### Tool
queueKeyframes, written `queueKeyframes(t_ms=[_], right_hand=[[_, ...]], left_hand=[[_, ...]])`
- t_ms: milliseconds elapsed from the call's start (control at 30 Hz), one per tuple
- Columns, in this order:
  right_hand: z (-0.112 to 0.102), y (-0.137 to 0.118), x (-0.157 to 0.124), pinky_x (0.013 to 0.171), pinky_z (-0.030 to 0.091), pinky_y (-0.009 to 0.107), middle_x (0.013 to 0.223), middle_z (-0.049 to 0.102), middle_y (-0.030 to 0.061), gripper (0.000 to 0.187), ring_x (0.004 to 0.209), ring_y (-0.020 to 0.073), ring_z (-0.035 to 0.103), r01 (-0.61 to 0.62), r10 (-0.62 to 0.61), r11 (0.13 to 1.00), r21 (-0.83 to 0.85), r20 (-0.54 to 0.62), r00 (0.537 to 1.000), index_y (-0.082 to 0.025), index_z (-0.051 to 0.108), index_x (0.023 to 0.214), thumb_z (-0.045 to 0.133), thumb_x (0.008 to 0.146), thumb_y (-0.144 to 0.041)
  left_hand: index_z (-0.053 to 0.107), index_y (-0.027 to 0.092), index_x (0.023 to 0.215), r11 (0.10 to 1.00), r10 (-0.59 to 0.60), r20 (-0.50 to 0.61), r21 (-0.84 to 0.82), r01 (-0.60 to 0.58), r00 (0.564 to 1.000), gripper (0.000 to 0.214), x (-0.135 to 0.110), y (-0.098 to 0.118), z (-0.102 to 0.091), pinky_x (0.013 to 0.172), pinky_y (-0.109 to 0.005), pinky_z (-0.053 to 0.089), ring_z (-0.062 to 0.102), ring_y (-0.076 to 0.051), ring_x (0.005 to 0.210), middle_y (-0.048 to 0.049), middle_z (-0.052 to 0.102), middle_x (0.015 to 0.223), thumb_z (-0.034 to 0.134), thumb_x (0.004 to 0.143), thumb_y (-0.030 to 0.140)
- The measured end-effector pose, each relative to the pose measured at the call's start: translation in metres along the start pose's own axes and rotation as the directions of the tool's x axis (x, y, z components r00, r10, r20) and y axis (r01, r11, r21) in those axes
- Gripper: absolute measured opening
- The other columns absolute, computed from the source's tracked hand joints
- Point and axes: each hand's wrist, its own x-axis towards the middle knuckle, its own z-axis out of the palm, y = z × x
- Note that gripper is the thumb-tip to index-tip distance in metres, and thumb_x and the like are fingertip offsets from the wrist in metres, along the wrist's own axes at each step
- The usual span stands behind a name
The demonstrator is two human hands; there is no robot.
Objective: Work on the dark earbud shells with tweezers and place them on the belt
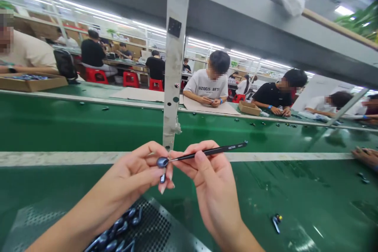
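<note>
Left hand (132,177) pinches earbud (162,162), stem down. Right hand (214,193) has fingers closed on black tweezers (212,150), long axis near level, tips at earbud head from the right. More earbuds (118,230) sit in perforated tray (156,224) below, on green belt (295,193).

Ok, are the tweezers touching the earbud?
Touching: the head view shows the tip of the black tweezers meeting the dark blue earbud at its rounded body.

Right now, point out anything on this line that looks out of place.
A lone earbud lies loose on the green belt, apart from the others in the perforated metal tray.
</note>
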Motion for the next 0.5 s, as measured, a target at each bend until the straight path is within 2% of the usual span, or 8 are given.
queueKeyframes(t_ms=[167, 333, 433, 500], right_hand=[[-0.002, -0.002, -0.003, 0.083, 0.072, 0.028, 0.09, 0.085, -0.0005, 0.019, 0.087, 0.0184, 0.088, 0.015, -0.014, 0.998, -0.063, 0.025, 1.0, -0.024, 0.075, 0.088, 0.087, 0.093, -0.037], [-0.003, -0.003, -0.003, 0.082, 0.073, 0.029, 0.088, 0.083, -0.0019, 0.015, 0.087, 0.0189, 0.088, 0.018, -0.017, 0.998, -0.052, 0.016, 1.0, -0.024, 0.075, 0.089, 0.085, 0.095, -0.033], [-0.003, -0.006, -0.001, 0.083, 0.073, 0.028, 0.086, 0.082, -0.0031, 0.016, 0.088, 0.019, 0.088, 0.033, -0.033, 0.998, -0.051, 0.002, 0.999, -0.023, 0.074, 0.088, 0.086, 0.094, -0.033], [-0.005, -0.01, 0.002, 0.082, 0.073, 0.029, 0.085, 0.081, -0.0033, 0.016, 0.089, 0.0197, 0.089, 0.073, -0.074, 0.995, -0.069, -0.018, 0.997, -0.024, 0.074, 0.088, 0.085, 0.094, -0.033]], left_hand=[[0.085, 0.029, 0.089, 1.0, -0.013, -0.03, -0.018, 0.012, 0.999, 0.024, 0.0, 0.001, 0.003, 0.057, -0.024, 0.059, 0.073, -0.019, 0.066, -0.0044, 0.082, 0.081, 0.1, 0.074, 0.041], [0.086, 0.029, 0.088, 0.994, 0.033, -0.07, 0.102, -0.026, 0.997, 0.022, 0.0, 0.011, 0.009, 0.052, -0.026, 0.059, 0.073, -0.022, 0.062, -0.0037, 0.078, 0.071, 0.098, 0.072, 0.038], [0.086, 0.029, 0.089, 0.931, 0.082, -0.019, 0.357, -0.07, 0.996, 0.015, -0.001, 0.013, -0.007, 0.058, -0.03, 0.062, 0.075, -0.025, 0.065, -0.0045, 0.081, 0.076, 0.089, 0.078, 0.039], [0.087, 0.031, 0.089, 0.787, 0.066, 0.042, 0.612, -0.077, 0.997, 0.014, -0.001, 0.008, -0.031, 0.067, -0.031, 0.064, 0.077, -0.026, 0.072, -0.0051, 0.084, 0.082, 0.085, 0.077, 0.039]])
